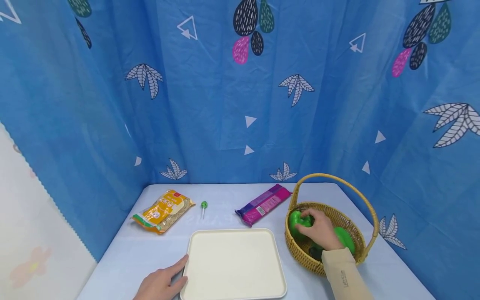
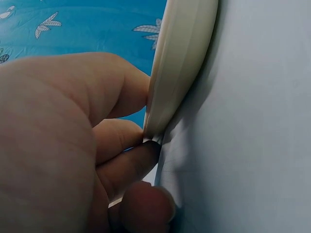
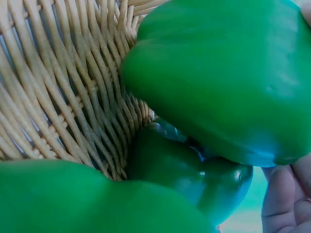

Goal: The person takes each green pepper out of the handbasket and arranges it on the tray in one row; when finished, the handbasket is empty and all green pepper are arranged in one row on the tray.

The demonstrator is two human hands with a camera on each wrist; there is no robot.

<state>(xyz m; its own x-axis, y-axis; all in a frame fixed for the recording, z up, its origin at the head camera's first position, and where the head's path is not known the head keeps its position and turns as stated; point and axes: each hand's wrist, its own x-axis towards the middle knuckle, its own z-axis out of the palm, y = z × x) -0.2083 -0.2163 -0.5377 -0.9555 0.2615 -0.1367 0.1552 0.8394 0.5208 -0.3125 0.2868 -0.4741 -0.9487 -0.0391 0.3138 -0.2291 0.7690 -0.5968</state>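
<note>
Right hand [image 1: 319, 230] inside the basket [image 1: 300, 250] near the table's [image 1: 127, 254] right edge, fingers curled around a green pepper [image 1: 298, 221], more peppers beneath it, left hand [image 1: 161, 283] pinching the tray's [image 1: 232, 262] front left edge, tray at the table's front edge.
</note>
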